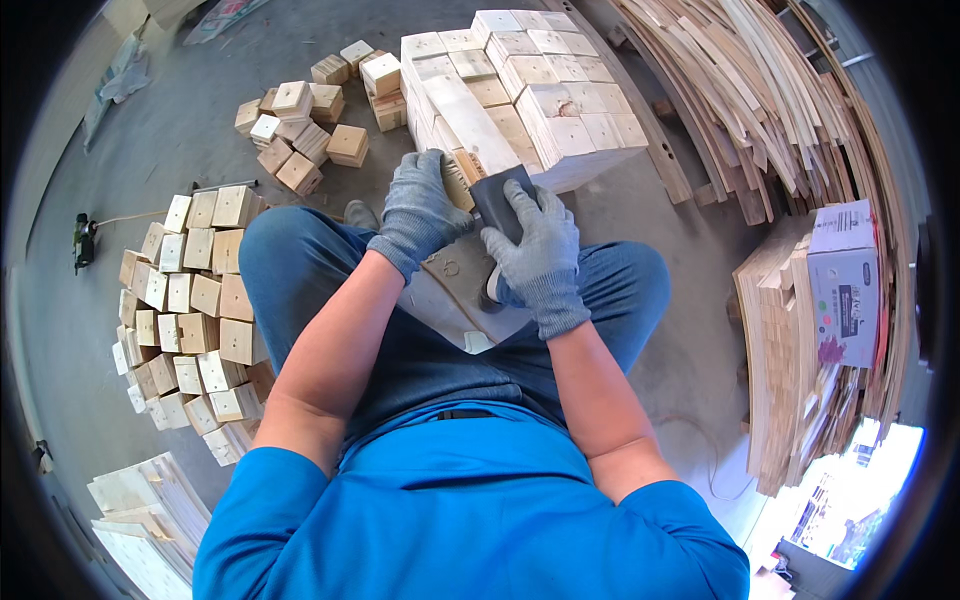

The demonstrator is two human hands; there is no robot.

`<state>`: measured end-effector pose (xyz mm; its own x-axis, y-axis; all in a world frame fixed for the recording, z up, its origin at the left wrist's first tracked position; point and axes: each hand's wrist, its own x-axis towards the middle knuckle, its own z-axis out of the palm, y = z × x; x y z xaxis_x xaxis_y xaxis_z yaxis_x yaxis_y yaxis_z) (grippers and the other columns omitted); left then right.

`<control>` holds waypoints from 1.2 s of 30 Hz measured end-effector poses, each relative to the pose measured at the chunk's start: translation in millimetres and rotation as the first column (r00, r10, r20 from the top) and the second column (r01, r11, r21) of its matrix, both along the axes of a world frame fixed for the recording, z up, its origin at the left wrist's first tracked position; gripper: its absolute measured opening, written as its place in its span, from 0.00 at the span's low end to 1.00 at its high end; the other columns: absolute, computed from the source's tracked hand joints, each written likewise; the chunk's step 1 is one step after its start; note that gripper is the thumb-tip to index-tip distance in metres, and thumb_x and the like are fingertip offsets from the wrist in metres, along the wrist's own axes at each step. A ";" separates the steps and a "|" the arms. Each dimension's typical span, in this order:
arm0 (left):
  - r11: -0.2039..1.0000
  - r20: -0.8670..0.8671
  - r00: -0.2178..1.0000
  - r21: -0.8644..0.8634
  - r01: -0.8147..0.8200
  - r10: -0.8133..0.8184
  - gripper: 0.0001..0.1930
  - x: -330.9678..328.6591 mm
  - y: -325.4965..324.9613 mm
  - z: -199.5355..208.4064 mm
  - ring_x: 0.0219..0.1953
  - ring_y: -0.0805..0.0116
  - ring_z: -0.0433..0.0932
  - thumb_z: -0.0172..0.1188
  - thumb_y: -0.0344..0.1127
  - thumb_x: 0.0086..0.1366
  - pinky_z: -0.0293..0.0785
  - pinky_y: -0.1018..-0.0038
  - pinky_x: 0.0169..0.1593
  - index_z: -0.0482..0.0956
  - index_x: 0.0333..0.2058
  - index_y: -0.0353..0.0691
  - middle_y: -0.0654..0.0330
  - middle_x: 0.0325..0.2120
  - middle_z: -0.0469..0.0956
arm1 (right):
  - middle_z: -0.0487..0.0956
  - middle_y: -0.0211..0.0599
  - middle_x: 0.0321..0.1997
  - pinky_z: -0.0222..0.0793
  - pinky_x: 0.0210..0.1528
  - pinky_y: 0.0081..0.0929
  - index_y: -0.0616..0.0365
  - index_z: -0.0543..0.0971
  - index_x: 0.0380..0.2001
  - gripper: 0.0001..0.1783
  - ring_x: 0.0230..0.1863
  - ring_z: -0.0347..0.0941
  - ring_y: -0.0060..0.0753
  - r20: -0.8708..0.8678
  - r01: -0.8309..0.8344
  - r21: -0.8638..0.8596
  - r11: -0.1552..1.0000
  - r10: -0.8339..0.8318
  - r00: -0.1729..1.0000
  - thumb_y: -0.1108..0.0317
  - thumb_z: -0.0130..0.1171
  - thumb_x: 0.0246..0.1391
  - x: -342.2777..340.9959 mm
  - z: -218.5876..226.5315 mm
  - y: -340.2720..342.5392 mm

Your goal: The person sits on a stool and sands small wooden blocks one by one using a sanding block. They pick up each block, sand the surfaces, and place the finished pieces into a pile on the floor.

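Note:
My left hand [415,210], in a grey knit glove, is closed around a small wooden block [456,182] in front of my knees. My right hand [537,250], gloved the same way, grips a dark grey sanding block [496,203]. The sanding block sits at the wooden block's right side; my right hand hides whether their faces touch. Just beyond both hands stands a neat stack of pale wooden blocks [575,130], with a longer pale piece [470,125] lying along its near left side.
Loose blocks [348,145] lie beyond my left knee, and a large pile of blocks [200,295] stands at my left. A green and black tool [84,240] is farther left. Long planks [740,80] and a printed carton [842,270] line the right. A pale sheet [440,310] lies between my legs.

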<state>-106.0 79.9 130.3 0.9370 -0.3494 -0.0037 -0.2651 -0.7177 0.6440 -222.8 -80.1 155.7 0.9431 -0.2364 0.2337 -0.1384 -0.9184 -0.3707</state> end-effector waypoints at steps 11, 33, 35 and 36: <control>0.999 0.010 1.000 -0.041 0.019 -0.019 0.52 -7.2 1.7 -4.9 0.61 0.43 0.75 0.85 0.50 0.42 0.75 0.56 0.68 0.72 0.63 0.33 0.41 0.58 0.73 | 0.75 0.57 0.67 0.71 0.65 0.57 0.49 0.81 0.68 0.38 0.62 0.74 0.64 -0.019 0.022 -0.036 0.999 -0.023 1.000 0.48 0.75 0.55 -9.1 7.4 2.4; 0.998 0.016 0.998 0.022 0.054 -0.054 0.53 -6.6 -0.4 -13.7 0.62 0.43 0.75 0.86 0.45 0.40 0.75 0.57 0.68 0.70 0.66 0.35 0.43 0.60 0.72 | 0.75 0.57 0.67 0.70 0.68 0.54 0.51 0.78 0.70 0.41 0.66 0.72 0.63 -0.141 0.051 0.043 0.998 -0.044 0.989 0.50 0.75 0.55 16.8 -10.5 -7.9; 0.999 0.011 0.999 -0.002 0.044 -0.044 0.53 -5.9 -1.0 -15.5 0.62 0.43 0.75 0.86 0.44 0.40 0.75 0.57 0.68 0.70 0.65 0.36 0.43 0.59 0.72 | 0.74 0.59 0.69 0.69 0.68 0.55 0.50 0.79 0.70 0.41 0.67 0.71 0.64 -0.123 0.039 0.060 0.997 -0.031 0.992 0.49 0.75 0.55 14.9 -11.7 -6.0; 0.999 0.006 0.999 -0.016 0.037 -0.037 0.53 -5.9 -1.0 -17.6 0.62 0.43 0.74 0.86 0.44 0.40 0.75 0.57 0.68 0.70 0.65 0.36 0.43 0.59 0.72 | 0.74 0.59 0.69 0.69 0.69 0.55 0.50 0.79 0.70 0.41 0.67 0.71 0.65 -0.111 0.029 0.065 0.997 -0.022 0.994 0.49 0.76 0.55 10.4 -12.5 -1.7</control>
<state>-111.9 78.9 112.6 0.9233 -0.3839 0.0073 -0.2950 -0.6971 0.6535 -212.4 -81.9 143.1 0.9557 -0.2722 0.1120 -0.2047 -0.8880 -0.4118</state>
